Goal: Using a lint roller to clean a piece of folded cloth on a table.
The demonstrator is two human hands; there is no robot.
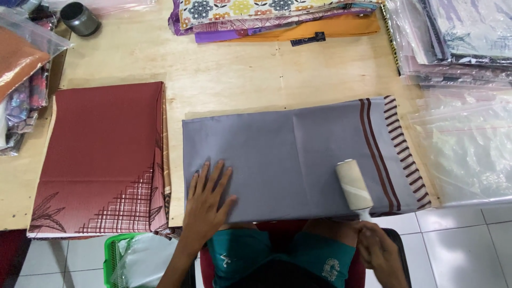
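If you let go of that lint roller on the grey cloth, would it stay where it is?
The lint roller is cylindrical, so it would probably roll sideways. It looks light, held only by its handle in the right hand. The grey cloth, pinned flat by the left hand, might slow it.

Centre of the frame, a folded cloth lies on the table. The left hand rests flat on its lower left part; a lint roller lies on its lower right, the right hand just below at the handle. Left of it, a second folded cloth. Upper middle, a fabric stack. Right edge, plastic bags. Upper left, a small cup.
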